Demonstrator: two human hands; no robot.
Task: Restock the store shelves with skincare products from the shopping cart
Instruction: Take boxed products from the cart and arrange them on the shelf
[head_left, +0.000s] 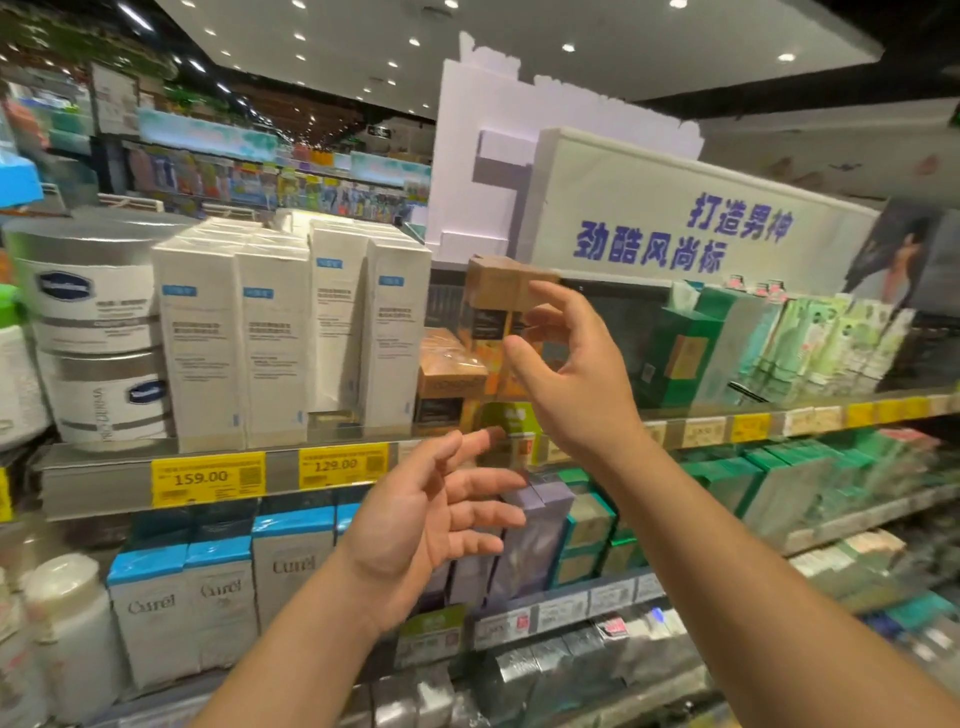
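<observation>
My right hand is raised in front of the upper shelf, fingers loosely curved and spread, with the fingertips just at the face of a tall brown box that stands upright on that shelf; I cannot tell whether they touch it or hover a little off it, and the hand is not closed round it. The box has a plain cardboard-coloured top and a darker, orange-marked lower half, and it rises above a shorter orange box that sits just to its left. My left hand is lower, in front of the shelf edge, palm turned toward me and fingers straight and fanned out, holding nothing. To the left of the orange box stands a row of tall white boxes with small blue labels, and beyond them two stacked white jars with silver lids. Yellow price tags reading 159.00 and 129.00 are fixed to the shelf rail beneath the white boxes. To the right of my raised hand the same shelf carries green boxes and pale green tubes. On the shelf below are white boxes with blue tops at the left, purple boxes behind my left fingers, and teal boxes beside those. A white sign with blue characters stands above the shelving.
</observation>
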